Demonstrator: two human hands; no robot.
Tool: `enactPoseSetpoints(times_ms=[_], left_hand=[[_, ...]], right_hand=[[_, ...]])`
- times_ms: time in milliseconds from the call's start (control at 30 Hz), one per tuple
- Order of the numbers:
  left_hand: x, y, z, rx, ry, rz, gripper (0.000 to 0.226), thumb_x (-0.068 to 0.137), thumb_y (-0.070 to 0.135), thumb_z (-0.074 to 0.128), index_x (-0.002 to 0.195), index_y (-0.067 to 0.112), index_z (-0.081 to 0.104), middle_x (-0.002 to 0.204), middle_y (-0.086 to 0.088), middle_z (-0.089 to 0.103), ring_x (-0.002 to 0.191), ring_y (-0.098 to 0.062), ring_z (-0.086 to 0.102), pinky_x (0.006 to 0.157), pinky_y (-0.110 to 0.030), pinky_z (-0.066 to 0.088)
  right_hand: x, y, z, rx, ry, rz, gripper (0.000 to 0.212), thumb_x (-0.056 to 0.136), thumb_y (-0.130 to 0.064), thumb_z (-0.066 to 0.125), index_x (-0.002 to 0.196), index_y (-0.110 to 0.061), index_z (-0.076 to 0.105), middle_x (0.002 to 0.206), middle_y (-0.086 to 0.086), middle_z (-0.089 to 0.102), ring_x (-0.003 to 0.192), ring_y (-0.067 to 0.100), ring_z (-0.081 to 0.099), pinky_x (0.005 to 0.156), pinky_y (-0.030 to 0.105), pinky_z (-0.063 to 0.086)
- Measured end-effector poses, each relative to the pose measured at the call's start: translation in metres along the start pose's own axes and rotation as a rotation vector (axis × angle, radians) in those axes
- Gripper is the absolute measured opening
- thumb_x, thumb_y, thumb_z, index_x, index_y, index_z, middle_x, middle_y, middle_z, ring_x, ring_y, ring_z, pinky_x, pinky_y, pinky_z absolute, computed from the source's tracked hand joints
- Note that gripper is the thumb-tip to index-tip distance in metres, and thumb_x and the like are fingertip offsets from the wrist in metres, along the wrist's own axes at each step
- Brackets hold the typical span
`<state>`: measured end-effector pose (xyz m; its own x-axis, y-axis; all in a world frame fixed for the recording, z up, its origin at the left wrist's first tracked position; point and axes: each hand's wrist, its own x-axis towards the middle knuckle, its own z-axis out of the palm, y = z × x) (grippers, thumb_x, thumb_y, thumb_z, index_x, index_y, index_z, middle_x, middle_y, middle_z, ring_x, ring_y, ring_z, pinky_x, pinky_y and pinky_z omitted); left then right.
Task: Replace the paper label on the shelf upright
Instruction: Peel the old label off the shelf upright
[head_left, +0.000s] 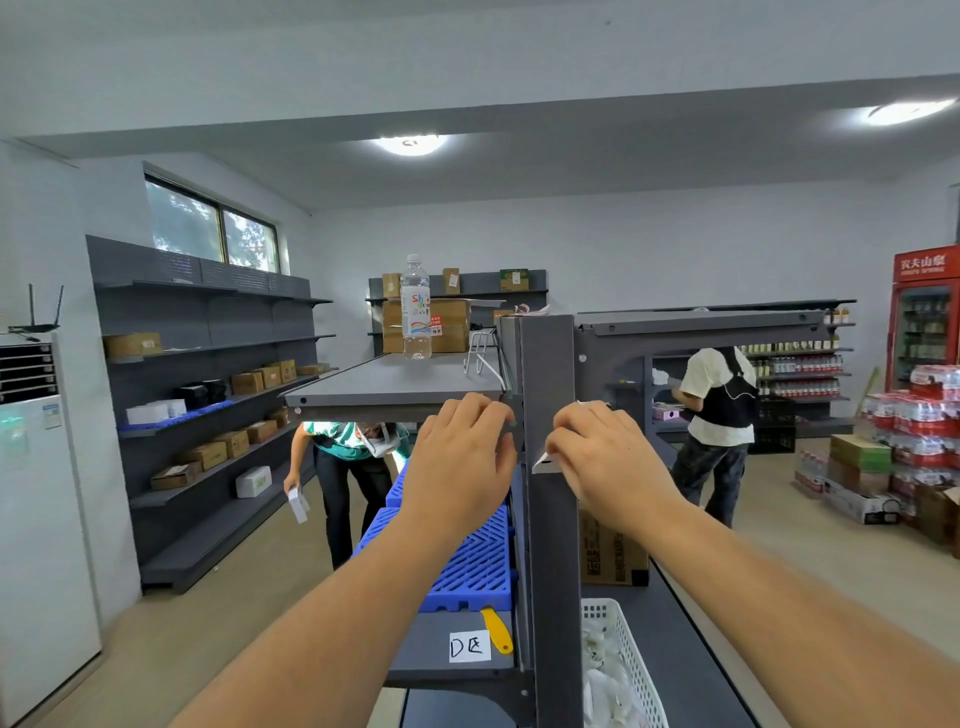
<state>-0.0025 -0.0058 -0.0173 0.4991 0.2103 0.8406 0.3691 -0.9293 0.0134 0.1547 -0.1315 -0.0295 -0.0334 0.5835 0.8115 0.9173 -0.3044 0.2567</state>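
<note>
1. R hand: fingertips were pinched narrow on a small white paper label, its corner peeled away from the dark grey metal shelf upright; the rest of the label lay hidden under the fingers.
2. L hand: fingers curled loosely against the upright's left edge, just under the grey metal shelf board; couldn't tell if they gripped anything.
3. Label sat on the upright's front face, approx. level w/ both hands, right side of the post.
4. On the board above: clear plastic water bottle w/ a white printed wrap, upright, beside a white wire divider.
5. Below the L forearm: blue plastic slotted mats on lower shelves; near them a yellow plastic scraper touching a white paper square marked "DE".
6. Lower R of the post: white perforated plastic basket.
7. Background: two people at other shelves, red drinks fridge far R.
</note>
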Motion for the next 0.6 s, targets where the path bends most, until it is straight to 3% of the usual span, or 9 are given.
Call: enactPoseSetpoints(times_ms=[233, 400, 467, 600], left_hand=[[0.001, 0.01, 0.01, -0.159, -0.109, -0.024, 0.028, 0.106, 0.025, 0.05, 0.123, 0.022, 0.071, 0.12, 0.005, 0.071, 0.114, -0.017, 0.056, 0.09, -0.02, 0.038], [0.006, 0.022, 0.012, -0.232, -0.242, -0.058, 0.031, 0.107, 0.024, 0.049, 0.131, 0.025, 0.067, 0.126, 0.003, 0.07, 0.119, -0.018, 0.058, 0.101, -0.032, 0.048], [0.008, 0.028, 0.012, -0.281, -0.29, -0.053, 0.031, 0.106, 0.023, 0.052, 0.132, 0.026, 0.068, 0.125, 0.002, 0.071, 0.117, -0.019, 0.061, 0.102, -0.035, 0.051], [0.006, 0.039, 0.011, -0.481, -0.308, -0.104, 0.026, 0.102, 0.024, 0.06, 0.125, 0.027, 0.07, 0.11, 0.01, 0.072, 0.097, -0.006, 0.064, 0.087, -0.022, 0.051]], right_hand=[[-0.01, 0.004, -0.009, 0.118, -0.06, 0.038, 0.006, 0.094, -0.017, 0.068, 0.096, -0.013, 0.073, 0.106, 0.003, 0.065, 0.096, 0.024, 0.059, 0.081, 0.038, 0.053], [-0.018, 0.007, -0.017, 0.283, -0.095, 0.126, 0.011, 0.1, -0.019, 0.06, 0.105, -0.016, 0.07, 0.114, -0.001, 0.059, 0.111, 0.016, 0.051, 0.098, 0.028, 0.044], [-0.018, 0.006, -0.021, 0.376, -0.084, 0.181, 0.01, 0.101, -0.018, 0.06, 0.105, -0.018, 0.069, 0.112, -0.004, 0.058, 0.11, 0.011, 0.049, 0.096, 0.022, 0.04], [-0.017, 0.006, -0.029, 0.557, -0.089, 0.33, 0.008, 0.102, -0.021, 0.06, 0.101, -0.024, 0.067, 0.099, -0.01, 0.062, 0.094, 0.002, 0.055, 0.079, 0.015, 0.042]])
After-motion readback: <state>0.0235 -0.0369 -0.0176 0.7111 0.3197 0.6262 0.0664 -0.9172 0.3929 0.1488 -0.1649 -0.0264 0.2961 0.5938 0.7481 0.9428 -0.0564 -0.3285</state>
